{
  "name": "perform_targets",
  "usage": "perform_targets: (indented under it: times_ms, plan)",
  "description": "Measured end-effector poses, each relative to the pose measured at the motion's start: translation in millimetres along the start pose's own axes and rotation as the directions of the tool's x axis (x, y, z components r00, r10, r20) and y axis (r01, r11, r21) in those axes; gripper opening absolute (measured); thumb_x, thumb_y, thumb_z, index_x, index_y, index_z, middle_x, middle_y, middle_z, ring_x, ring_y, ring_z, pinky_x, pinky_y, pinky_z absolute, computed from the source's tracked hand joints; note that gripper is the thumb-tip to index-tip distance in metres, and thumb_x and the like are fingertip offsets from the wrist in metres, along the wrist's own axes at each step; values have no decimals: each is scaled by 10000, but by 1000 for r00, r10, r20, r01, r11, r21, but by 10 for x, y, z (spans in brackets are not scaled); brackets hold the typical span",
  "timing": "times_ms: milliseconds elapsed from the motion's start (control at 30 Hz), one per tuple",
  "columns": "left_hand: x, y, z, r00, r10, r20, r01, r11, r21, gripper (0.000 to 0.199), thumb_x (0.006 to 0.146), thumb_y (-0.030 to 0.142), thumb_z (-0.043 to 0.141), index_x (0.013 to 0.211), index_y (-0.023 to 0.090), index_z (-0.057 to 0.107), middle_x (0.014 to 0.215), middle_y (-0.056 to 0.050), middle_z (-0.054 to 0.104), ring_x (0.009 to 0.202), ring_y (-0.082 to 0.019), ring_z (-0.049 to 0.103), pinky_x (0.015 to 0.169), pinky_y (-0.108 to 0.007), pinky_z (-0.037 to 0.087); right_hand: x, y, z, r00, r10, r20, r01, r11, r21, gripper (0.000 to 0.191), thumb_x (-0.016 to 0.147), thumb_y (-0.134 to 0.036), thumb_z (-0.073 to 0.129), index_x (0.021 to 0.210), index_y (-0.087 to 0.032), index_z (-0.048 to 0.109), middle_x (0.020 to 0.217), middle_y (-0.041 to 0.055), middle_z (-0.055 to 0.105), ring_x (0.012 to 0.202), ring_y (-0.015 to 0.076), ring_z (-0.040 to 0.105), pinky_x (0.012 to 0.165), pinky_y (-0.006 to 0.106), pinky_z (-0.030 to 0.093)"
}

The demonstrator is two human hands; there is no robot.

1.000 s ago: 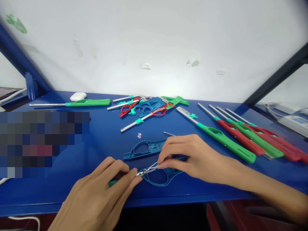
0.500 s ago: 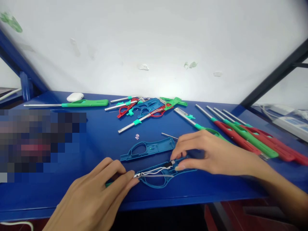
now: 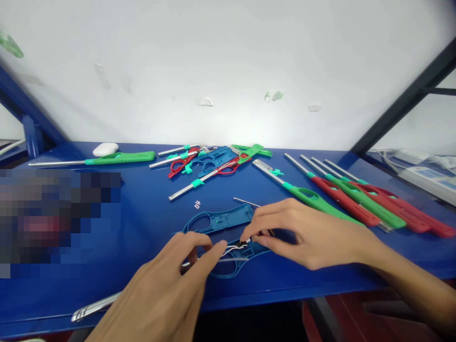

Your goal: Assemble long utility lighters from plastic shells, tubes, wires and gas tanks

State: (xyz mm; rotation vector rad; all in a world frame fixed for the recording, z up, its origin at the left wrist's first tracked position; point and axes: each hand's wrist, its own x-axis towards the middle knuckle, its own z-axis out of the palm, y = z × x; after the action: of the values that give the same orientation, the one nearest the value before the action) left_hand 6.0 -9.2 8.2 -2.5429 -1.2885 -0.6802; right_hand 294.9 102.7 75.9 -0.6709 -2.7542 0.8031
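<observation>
A blue handle half [image 3: 228, 271] lies near the table's front edge, with white wires [image 3: 233, 248] and a small black part inside it. My left hand [image 3: 167, 280] is over its left end, thumb and fingers closing on something I cannot make out; a metal tube [image 3: 94, 306] sticks out below that hand. My right hand [image 3: 302, 232] pinches at the black part, its fingertips partly hiding it. Just behind lies the other blue handle half [image 3: 228, 219], its inner side up.
Red and green lighters [image 3: 366, 202] lie at the right. Behind the hands are a screwdriver [image 3: 245, 202], two small pink pieces [image 3: 197, 204] and a pile of loose parts [image 3: 217, 159]. Another green lighter [image 3: 124, 157] and a white case [image 3: 106, 150] are back left.
My left hand has moved right along the handle half, its thumb now over the wires, and the metal tube's end has come into view. My right hand has shifted slightly at the black part.
</observation>
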Motion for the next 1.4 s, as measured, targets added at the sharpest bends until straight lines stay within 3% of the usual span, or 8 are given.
perform_targets:
  times_ms: [100, 200, 300, 500, 633, 900, 1067, 1400]
  plan:
    - [164, 102, 25, 999, 48, -4, -48, 999, 3, 457, 1089, 103, 417, 1356, 264, 751, 1204, -70, 811, 1024, -282, 815, 809, -440, 731, -3, -1, 28, 1000, -13, -14, 13, 1000, -23, 224, 1086, -156, 674, 1223, -184, 849, 1125, 22, 849, 972, 168, 789, 908, 256, 552]
    - [305, 137, 41, 1000, 20, -10, -20, 997, -78, 459, 1076, 48, 382, 1132, 254, 788, 997, -39, 781, 804, -222, 781, 641, -361, 702, -2, 51, 66, 998, -55, -30, 53, 997, -56, 189, 1105, -187, 697, 1214, -177, 851, 1109, 28, 839, 942, 168, 788, 884, 253, 559]
    - [357, 111, 62, 999, -29, -39, 24, 990, -137, 426, 1105, 62, 384, 1058, 244, 767, 931, -25, 741, 721, -185, 734, 563, -295, 646, -1, 117, 112, 989, -129, -74, 118, 983, -141, 223, 1139, -189, 638, 1208, -151, 847, 1116, 63, 814, 944, 188, 791, 890, 274, 567]
    - [319, 69, 124, 986, -64, -153, 38, 985, -166, 283, 1169, 157, 454, 1122, 240, 720, 952, -18, 720, 768, -189, 714, 591, -306, 596, 26, 205, 177, 948, -287, -139, 234, 922, -309, 270, 1142, -130, 570, 1123, -134, 839, 1051, 85, 783, 832, 191, 760, 767, 284, 557]
    - [315, 89, 133, 982, -59, -178, 28, 985, -173, 210, 1173, 183, 491, 1153, 246, 691, 972, -6, 714, 788, -184, 704, 645, -319, 597, 32, 234, 185, 938, -315, -143, 239, 889, -390, 302, 1150, -113, 535, 1095, -151, 830, 1036, 85, 781, 837, 196, 753, 765, 290, 551]
    - [314, 58, 139, 988, -29, -153, 2, 984, -176, 235, 1175, 155, 474, 1173, 242, 693, 992, -4, 716, 799, -172, 716, 743, -332, 614, 13, 206, 176, 952, -270, -147, 209, 919, -335, 344, 1191, -198, 495, 1124, -187, 832, 1072, 80, 793, 821, 171, 758, 766, 271, 576]
    - [301, 39, 143, 990, -19, -139, -2, 989, -149, 270, 1165, 120, 453, 1157, 224, 702, 980, -18, 707, 763, -175, 702, 598, -309, 551, -7, 149, 145, 971, -220, -96, 195, 956, -220, 260, 1166, -239, 590, 1232, -176, 834, 1167, 89, 829, 1027, 203, 807, 961, 291, 612]
    - [257, 45, 190, 995, -26, -100, 10, 986, -165, 261, 1133, 57, 482, 1233, 208, 670, 1027, -33, 685, 782, -184, 670, 587, -321, 518, 22, 215, 225, 905, -396, -158, 304, 858, -414, 339, 1200, -182, 487, 1120, -186, 816, 1063, 71, 863, 943, 181, 806, 896, 304, 601]
